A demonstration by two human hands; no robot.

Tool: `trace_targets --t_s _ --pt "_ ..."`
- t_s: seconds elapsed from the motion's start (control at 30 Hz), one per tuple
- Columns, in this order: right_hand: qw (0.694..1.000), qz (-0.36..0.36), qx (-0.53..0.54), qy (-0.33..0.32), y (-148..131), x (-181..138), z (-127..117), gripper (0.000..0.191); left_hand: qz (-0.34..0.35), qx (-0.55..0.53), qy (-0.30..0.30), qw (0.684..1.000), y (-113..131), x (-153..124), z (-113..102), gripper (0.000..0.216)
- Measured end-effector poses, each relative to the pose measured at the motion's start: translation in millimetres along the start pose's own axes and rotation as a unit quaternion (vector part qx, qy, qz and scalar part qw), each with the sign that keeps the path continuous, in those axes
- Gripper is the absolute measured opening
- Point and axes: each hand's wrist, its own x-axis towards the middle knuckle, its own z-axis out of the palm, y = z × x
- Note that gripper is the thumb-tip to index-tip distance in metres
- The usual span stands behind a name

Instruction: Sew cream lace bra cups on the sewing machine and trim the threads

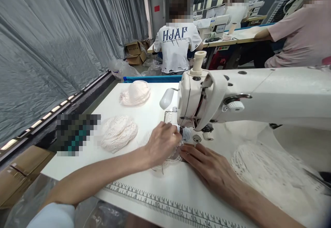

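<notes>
At the needle of a white sewing machine [204, 97], a piece of white lace fabric [173, 161] lies on the machine bed, with loose dark threads at its near edge. My left hand [164, 143] is closed, pinching the lace just left of the presser foot. Its knuckles cover part of the fabric. On the other side, my right hand [209, 162] lies palm down with fingers stretched out, fingertips touching the lace close to the needle. More white lace [271, 176] is heaped beside my right forearm.
A folded lace bundle [119, 133] and a pale pink cup-shaped piece [136, 93] lie on the white table [144, 190] at left. A printed ruler [165, 205] runs along its front edge. Dark scissors-like blades [317, 179] are at far right. Cardboard boxes [23, 174] stand lower left; people sit beyond.
</notes>
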Motion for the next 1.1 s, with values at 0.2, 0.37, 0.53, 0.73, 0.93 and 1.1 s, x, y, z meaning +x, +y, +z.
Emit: trace_targets --t_s 0.2,0.37,0.53,0.73,0.93,1.1 --pt "0.999 0.043 0.009 0.011 13 -10 -11 0.027 0.095 0.069 0.062 0.991 7 -24 17 0.014" --pt "0.999 0.024 0.015 -0.014 17 -12 -14 0.029 0.1 0.064 0.068 0.991 2 -22 18 0.014" --pt "0.999 0.013 0.038 -0.016 16 -11 -12 0.028 0.117 0.1 0.088 0.984 2 -22 20 0.015" --pt "0.998 0.015 0.055 -0.01 16 -13 -11 0.027 0.132 0.131 0.115 0.976 3 -24 20 0.01" --pt "0.999 0.014 0.043 -0.005 15 -13 -9 0.028 0.143 0.14 0.13 0.971 3 -28 23 0.015" --pt "0.998 0.009 0.053 -0.019 13 -12 -9 0.028 0.159 0.139 0.153 0.965 3 -30 24 0.02"
